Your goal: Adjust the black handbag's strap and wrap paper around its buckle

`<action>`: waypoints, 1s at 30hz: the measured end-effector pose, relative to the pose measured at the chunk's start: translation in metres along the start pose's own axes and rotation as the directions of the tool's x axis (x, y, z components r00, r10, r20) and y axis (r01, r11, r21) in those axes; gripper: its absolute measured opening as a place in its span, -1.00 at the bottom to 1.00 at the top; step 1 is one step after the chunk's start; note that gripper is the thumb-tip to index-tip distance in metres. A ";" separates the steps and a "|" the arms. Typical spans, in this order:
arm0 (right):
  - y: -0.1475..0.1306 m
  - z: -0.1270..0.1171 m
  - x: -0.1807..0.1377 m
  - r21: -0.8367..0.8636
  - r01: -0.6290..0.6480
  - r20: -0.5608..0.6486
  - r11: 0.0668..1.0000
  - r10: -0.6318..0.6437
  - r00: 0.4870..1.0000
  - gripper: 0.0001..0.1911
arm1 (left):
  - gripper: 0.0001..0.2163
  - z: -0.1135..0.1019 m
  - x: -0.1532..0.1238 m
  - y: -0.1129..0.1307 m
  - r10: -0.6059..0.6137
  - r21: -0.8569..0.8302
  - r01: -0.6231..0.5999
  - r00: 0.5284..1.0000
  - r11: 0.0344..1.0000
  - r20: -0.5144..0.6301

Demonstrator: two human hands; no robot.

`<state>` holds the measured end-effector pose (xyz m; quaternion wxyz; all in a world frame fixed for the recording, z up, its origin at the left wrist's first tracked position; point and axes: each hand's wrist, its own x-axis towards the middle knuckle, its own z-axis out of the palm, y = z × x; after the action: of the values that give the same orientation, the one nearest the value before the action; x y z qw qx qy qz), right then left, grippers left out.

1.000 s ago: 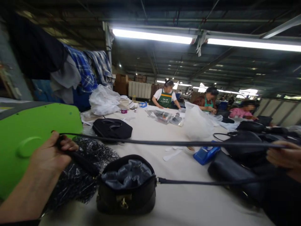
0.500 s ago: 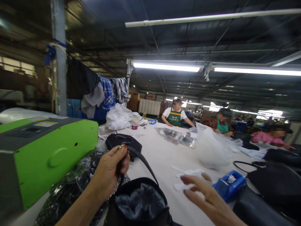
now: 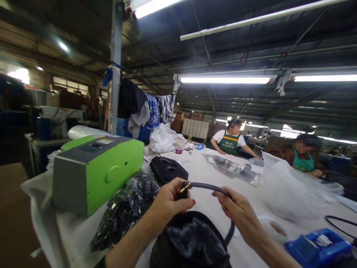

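A small black handbag [image 3: 192,242] stuffed with dark plastic sits at the near table edge. Its thin dark strap [image 3: 208,187] arcs above it. My left hand [image 3: 170,204] is closed on the strap's end, where a gold metal fitting [image 3: 185,186] shows. My right hand [image 3: 237,212] pinches the strap a little further along, and the strap loops down behind that hand toward the bag.
A green and grey machine [image 3: 97,171] stands at left beside a bag of dark small parts [image 3: 125,212]. Another black bag [image 3: 169,169], clear plastic bags [image 3: 287,190], a tape roll [image 3: 276,229] and a blue dispenser [image 3: 320,245] lie on the white table [image 3: 203,175]. Other people work at the far side.
The camera has swung left and up. My right hand, open half a second ago, has closed on the strap. The strap, stretched wide a second ago, is now gathered between both hands.
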<state>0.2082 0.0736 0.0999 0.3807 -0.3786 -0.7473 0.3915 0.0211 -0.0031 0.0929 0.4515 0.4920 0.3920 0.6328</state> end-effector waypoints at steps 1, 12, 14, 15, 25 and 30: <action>-0.004 -0.004 0.002 0.040 -0.016 -0.010 0.999 0.016 1.000 -0.60 | -0.66 -0.001 0.002 -0.004 -0.003 0.018 0.003 1.000 1.000 0.016; -0.029 0.017 0.009 0.119 -0.013 0.116 0.993 -0.001 0.993 -0.52 | -0.66 -0.028 0.009 -0.037 -0.070 0.388 0.046 0.996 0.921 0.049; -0.032 0.021 0.011 0.083 0.001 0.115 0.997 -0.010 0.993 -0.55 | -0.71 -0.032 0.009 -0.038 -0.045 0.437 0.021 0.998 0.899 0.044; -0.034 0.024 0.012 0.059 0.005 0.118 0.998 -0.012 0.993 -0.56 | -0.71 -0.032 0.009 -0.038 -0.030 0.413 0.014 0.999 0.911 0.031; -0.050 0.085 0.020 -0.158 0.041 0.076 0.987 -0.029 0.997 -0.72 | -0.76 -0.021 0.012 -0.053 -0.042 0.086 0.056 0.987 0.995 -0.158; -0.057 0.096 0.028 -0.200 0.006 0.041 0.980 0.002 0.999 -0.73 | -0.71 -0.025 0.029 -0.060 -0.132 0.116 0.149 0.981 0.982 -0.144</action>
<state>0.0978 0.0460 0.1183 0.3258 -0.4062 -0.7908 0.3218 0.0043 0.0403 0.0394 0.4355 0.4464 0.4950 0.6050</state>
